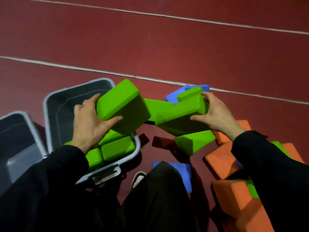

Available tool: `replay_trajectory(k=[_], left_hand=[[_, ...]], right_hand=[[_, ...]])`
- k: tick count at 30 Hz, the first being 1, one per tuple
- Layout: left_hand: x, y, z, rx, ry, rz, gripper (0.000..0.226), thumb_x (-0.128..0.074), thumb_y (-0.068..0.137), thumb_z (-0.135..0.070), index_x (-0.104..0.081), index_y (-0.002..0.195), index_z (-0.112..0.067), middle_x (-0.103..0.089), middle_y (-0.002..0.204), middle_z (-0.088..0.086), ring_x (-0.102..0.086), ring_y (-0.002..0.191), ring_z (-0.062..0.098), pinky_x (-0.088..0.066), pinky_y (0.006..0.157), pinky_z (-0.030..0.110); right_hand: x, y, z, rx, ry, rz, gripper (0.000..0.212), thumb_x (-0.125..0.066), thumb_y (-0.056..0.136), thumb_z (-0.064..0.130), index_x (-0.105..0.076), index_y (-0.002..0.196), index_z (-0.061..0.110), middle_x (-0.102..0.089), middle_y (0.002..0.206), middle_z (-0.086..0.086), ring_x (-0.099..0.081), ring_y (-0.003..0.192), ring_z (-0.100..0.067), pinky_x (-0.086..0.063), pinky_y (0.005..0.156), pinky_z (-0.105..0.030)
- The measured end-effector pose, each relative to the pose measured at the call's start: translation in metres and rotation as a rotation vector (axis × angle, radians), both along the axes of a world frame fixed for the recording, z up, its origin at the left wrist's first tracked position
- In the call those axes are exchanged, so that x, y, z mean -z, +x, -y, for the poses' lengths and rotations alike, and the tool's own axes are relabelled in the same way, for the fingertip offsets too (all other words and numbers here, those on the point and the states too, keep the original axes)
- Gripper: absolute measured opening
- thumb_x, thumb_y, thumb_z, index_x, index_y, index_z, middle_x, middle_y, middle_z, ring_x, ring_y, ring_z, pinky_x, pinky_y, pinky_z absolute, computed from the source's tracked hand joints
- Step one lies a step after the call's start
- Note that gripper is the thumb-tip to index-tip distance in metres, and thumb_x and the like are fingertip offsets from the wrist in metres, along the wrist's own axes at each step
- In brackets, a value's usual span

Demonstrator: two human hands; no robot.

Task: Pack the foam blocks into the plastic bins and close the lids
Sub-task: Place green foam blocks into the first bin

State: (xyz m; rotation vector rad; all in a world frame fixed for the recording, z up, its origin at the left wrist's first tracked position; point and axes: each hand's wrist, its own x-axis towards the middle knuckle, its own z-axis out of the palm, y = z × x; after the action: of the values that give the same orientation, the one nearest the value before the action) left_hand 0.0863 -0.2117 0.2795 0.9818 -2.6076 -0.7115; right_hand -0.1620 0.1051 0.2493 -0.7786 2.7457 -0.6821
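My left hand (91, 122) grips a big green foam block (122, 105), held tilted above the open grey plastic bin (51, 101). Several green blocks (115, 149) lie inside that bin at its near end. My right hand (215, 114) grips another green foam block (182, 113) just right of the first, above the floor. A further green block (194, 142) lies on the floor beneath it.
A second open grey bin (18, 144) stands at the far left. Orange blocks (222, 162) pile up at the right, and blue blocks (177, 171) lie by my knee and behind the right hand. Dark red floor with white lines stretches ahead.
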Motion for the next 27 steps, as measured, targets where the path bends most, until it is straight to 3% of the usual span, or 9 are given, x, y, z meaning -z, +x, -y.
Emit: replay_trajectory(k=[2, 4, 7, 11, 14, 17, 21, 27], left_hand=[[-0.013, 0.027, 0.024, -0.032, -0.091, 0.022, 0.099, -0.081, 0.067, -0.065, -0.044, 0.146, -0.018, -0.057, 0.130, 0.015, -0.046, 0.118, 0.038, -0.039, 0.104, 0.047], [-0.024, 0.058, 0.048, -0.049, -0.199, 0.058, 0.097, -0.077, 0.067, -0.070, -0.046, 0.142, -0.018, -0.059, 0.127, 0.017, -0.049, 0.116, 0.039, -0.036, 0.101, 0.047], [-0.037, 0.106, 0.075, -0.103, -0.329, 0.093, 0.089, -0.081, 0.071, -0.060, -0.046, 0.139, -0.014, -0.055, 0.126, 0.021, -0.047, 0.112, 0.041, -0.036, 0.097, 0.051], [-0.034, 0.157, 0.106, -0.220, -0.317, 0.116, 0.086, -0.079, 0.076, -0.054, -0.040, 0.143, -0.016, -0.047, 0.132, 0.018, -0.043, 0.114, 0.043, -0.043, 0.092, 0.057], [-0.025, 0.161, 0.136, -0.215, -0.313, 0.151, 0.088, -0.077, 0.080, -0.052, -0.034, 0.148, -0.016, -0.044, 0.140, 0.016, -0.042, 0.116, 0.045, -0.048, 0.088, 0.060], [-0.008, 0.145, 0.164, -0.166, -0.331, 0.186, 0.091, -0.073, 0.084, -0.052, -0.026, 0.154, -0.016, -0.040, 0.146, 0.015, -0.042, 0.117, 0.045, -0.048, 0.087, 0.058], [0.028, 0.116, 0.193, -0.117, -0.265, 0.242, 0.090, -0.068, 0.088, -0.054, -0.020, 0.159, -0.024, -0.035, 0.151, 0.014, -0.039, 0.119, 0.043, -0.050, 0.082, 0.055], [0.087, 0.110, 0.211, -0.034, -0.220, 0.384, 0.090, -0.072, 0.087, -0.048, -0.024, 0.157, -0.019, -0.037, 0.152, 0.014, -0.039, 0.119, 0.044, -0.050, 0.090, 0.054]], right_hand=[[-0.018, 0.014, 0.023, -0.013, -0.096, -0.046, 0.096, -0.087, 0.061, 0.056, -0.049, 0.141, 0.019, -0.060, 0.133, -0.014, -0.055, 0.124, -0.034, -0.044, 0.106, -0.045], [-0.034, 0.031, 0.051, -0.035, -0.158, -0.089, 0.091, -0.090, 0.064, 0.048, -0.051, 0.141, 0.018, -0.060, 0.128, -0.015, -0.054, 0.122, -0.034, -0.043, 0.106, -0.045], [-0.051, 0.063, 0.097, -0.086, -0.225, -0.164, 0.090, -0.091, 0.067, 0.044, -0.050, 0.144, 0.019, -0.059, 0.125, -0.017, -0.053, 0.120, -0.036, -0.042, 0.105, -0.044], [-0.058, 0.105, 0.163, -0.136, -0.319, -0.170, 0.091, -0.088, 0.070, 0.047, -0.047, 0.147, 0.020, -0.058, 0.129, -0.013, -0.053, 0.123, -0.033, -0.040, 0.105, -0.040], [-0.055, 0.126, 0.211, -0.111, -0.400, -0.138, 0.088, -0.086, 0.072, 0.048, -0.048, 0.146, 0.021, -0.059, 0.132, -0.009, -0.053, 0.125, -0.027, -0.040, 0.103, -0.035], [-0.044, 0.130, 0.257, -0.064, -0.447, -0.093, 0.083, -0.085, 0.072, 0.049, -0.048, 0.142, 0.023, -0.062, 0.132, -0.004, -0.056, 0.123, -0.024, -0.045, 0.101, -0.038], [-0.020, 0.120, 0.309, -0.092, -0.306, -0.124, 0.083, -0.079, 0.071, 0.059, -0.046, 0.140, 0.026, -0.062, 0.127, -0.006, -0.058, 0.118, -0.029, -0.049, 0.095, -0.044], [0.011, 0.115, 0.355, -0.254, -0.050, -0.215, 0.089, -0.078, 0.073, 0.060, -0.038, 0.147, 0.031, -0.056, 0.136, -0.007, -0.055, 0.123, -0.035, -0.051, 0.092, -0.049]])
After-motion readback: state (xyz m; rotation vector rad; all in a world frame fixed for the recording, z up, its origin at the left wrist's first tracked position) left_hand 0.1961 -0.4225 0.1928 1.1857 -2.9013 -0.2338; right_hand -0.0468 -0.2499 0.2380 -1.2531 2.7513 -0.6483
